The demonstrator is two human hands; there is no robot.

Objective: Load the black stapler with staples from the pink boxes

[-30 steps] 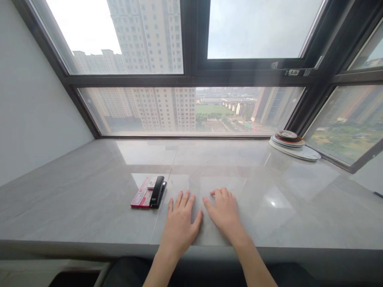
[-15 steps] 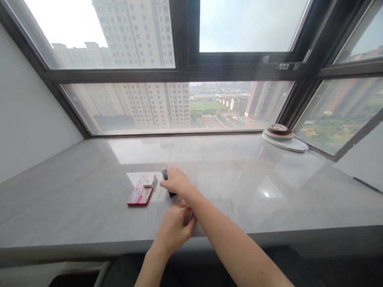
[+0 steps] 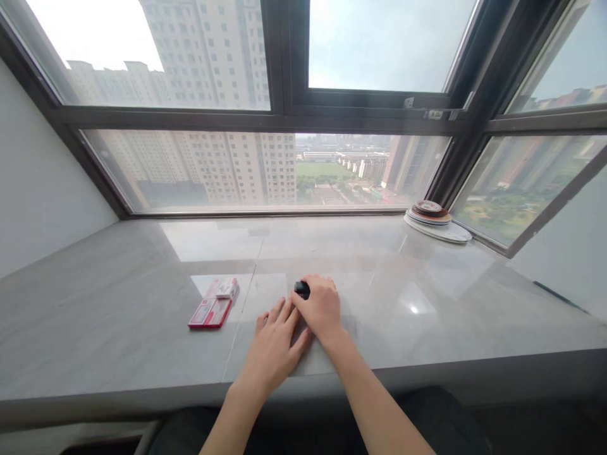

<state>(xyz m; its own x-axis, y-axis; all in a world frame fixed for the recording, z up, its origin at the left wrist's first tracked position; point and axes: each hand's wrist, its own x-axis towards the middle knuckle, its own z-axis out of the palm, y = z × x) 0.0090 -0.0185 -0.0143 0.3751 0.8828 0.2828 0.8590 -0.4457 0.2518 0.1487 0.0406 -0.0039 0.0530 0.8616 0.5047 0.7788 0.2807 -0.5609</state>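
My right hand [image 3: 322,309] is closed around a black stapler [image 3: 301,289]; only the stapler's far end shows past my fingers. It sits low over the grey stone sill [image 3: 118,316], just in front of me. Beside it, my left hand [image 3: 275,344] lies flat on the sill with fingers stretched out, its fingertips touching my right hand. It holds nothing. To the left lie red and pink slips of paper [image 3: 211,309] with a small white box [image 3: 226,288] on their far end.
A stack of round plates [image 3: 436,221] stands at the sill's far right corner by the window. A white wall [image 3: 42,189] closes the left side. The sill's front edge [image 3: 450,366] runs just before my body.
My right hand reached left, took the black stapler off the red slips and carried it right, to in front of me. My left hand curled, then lay flat again.
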